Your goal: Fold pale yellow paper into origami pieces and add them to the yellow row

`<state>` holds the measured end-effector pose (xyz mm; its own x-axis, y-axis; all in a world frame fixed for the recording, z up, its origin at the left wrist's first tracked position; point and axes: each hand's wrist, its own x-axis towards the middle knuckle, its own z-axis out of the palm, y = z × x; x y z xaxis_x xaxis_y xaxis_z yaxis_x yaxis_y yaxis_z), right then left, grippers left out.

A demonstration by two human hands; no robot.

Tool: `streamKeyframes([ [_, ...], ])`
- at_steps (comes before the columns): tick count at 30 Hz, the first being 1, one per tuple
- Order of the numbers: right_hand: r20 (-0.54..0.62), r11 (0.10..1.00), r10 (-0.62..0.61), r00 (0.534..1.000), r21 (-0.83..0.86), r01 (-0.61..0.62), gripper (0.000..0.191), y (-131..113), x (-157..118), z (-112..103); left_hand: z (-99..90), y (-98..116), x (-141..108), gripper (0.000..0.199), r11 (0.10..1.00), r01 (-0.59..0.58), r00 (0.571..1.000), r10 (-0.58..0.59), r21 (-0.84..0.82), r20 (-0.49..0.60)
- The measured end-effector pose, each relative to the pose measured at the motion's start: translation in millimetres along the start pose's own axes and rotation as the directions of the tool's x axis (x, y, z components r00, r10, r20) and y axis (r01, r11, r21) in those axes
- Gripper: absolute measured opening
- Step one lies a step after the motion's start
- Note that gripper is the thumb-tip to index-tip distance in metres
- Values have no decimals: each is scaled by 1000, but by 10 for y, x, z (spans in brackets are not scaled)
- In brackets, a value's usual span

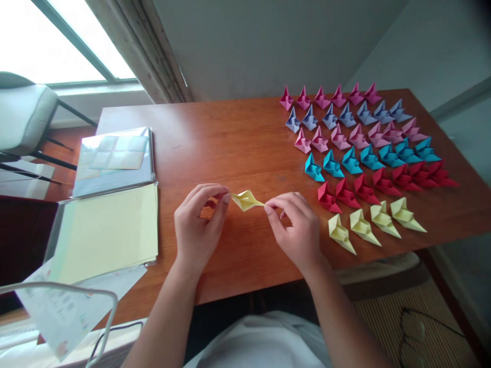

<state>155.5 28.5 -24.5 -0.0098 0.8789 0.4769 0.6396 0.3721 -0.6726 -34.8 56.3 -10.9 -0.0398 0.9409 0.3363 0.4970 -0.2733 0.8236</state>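
A folded yellow paper boat is held between my two hands above the wooden table. My left hand pinches its left tip between thumb and fingers. At the opposite tip, my right hand has thumb and forefinger closed on the paper. The boat's middle is spread and shows a hollow. To the right of my right hand, several finished yellow paper shapes stand in a row, nearest to me.
Beyond them are rows of red, blue, pink, purple and magenta paper shapes. At the left lie yellow sheets, a clear folder and a printed sheet. A chair stands far left.
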Motion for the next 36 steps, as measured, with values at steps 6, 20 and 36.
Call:
streamKeyframes([
  [6,-121,999,35,992,-32,-39,14,-160,-159,-549,4,-5,-17,19,997,72,997,-72,2,26],
  [20,-772,781,303,559,-135,-610,33,1294,-1025,-2186,90,-60,-24,19,900,-258,934,141,350,328],
  [36,-740,727,345,578,-178,-663,32,1799,-1059,-2102,102,-88,-37,16,868,-323,918,191,376,347],
])
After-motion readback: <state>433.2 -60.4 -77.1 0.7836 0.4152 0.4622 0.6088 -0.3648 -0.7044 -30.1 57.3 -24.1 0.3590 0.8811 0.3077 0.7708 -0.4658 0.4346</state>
